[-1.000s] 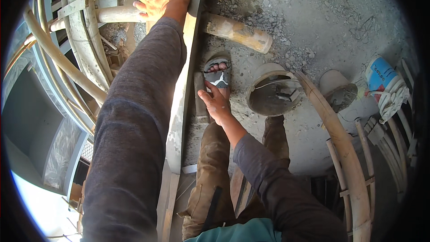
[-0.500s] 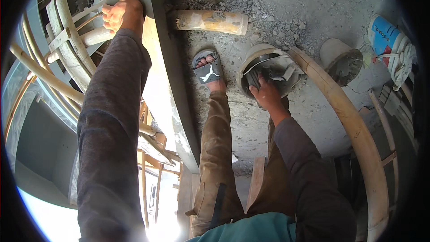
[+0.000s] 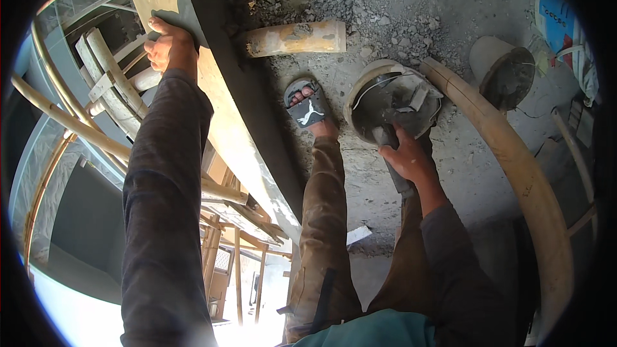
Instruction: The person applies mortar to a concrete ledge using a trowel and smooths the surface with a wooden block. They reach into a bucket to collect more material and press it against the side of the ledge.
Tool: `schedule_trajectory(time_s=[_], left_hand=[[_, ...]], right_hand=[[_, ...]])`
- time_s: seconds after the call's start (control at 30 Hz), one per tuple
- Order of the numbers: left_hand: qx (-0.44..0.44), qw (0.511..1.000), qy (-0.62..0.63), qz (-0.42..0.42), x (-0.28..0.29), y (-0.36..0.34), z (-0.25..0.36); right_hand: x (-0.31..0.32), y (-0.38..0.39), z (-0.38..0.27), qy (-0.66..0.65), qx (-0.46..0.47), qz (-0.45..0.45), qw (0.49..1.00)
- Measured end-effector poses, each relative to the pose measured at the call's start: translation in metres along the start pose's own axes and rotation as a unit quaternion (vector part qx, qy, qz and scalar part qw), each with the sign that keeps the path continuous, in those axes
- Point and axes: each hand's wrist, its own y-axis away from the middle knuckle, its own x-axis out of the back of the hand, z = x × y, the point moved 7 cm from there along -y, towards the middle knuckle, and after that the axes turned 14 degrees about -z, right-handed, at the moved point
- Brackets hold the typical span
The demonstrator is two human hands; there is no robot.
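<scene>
My left hand (image 3: 172,48) is closed over the outer edge of a pale wooden board (image 3: 218,103), its fingers curled round the side. This board runs along a grey plastered ledge (image 3: 254,122). In my right hand (image 3: 410,157) is a grey, cement-coated plastering trowel (image 3: 396,177), tilted at the near rim of a round bucket (image 3: 353,106). The hand covers part of its handle. Wet grey mortar (image 3: 379,109) lies inside the bucket, with a pale flat-sided piece (image 3: 419,98) sticking out.
A second bucket (image 3: 495,71) lies tipped to the right, near a blue and white container (image 3: 558,19). A long curved-looking plank (image 3: 508,144) runs down the right. Bamboo poles (image 3: 71,122) stand outside at left. A stub of pipe (image 3: 299,38) and rubble lie ahead of my sandalled foot (image 3: 305,99).
My right hand has drawn the trowel out of the bucket toward me, to its near rim. My left hand stays on the board. The whole view has shifted slightly.
</scene>
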Motion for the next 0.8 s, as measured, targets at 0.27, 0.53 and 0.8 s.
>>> schedule_trajectory(time_s=[0.27,0.53,0.8], left_hand=[[-0.016,1.0,-0.008,0.018,-0.001,-0.009,-0.005],[-0.006,1.0,-0.007,-0.003,-0.006,-0.002,-0.002],[0.012,0.997,-0.017,-0.068,0.004,0.003,-0.001]], right_hand=[[0.017,0.004,-0.142,-0.315,0.278,0.044,0.906],[0.023,-0.129,-0.281,-0.4,0.347,0.044,0.847],[0.001,-0.149,-0.339,-0.441,0.248,-0.07,0.86]])
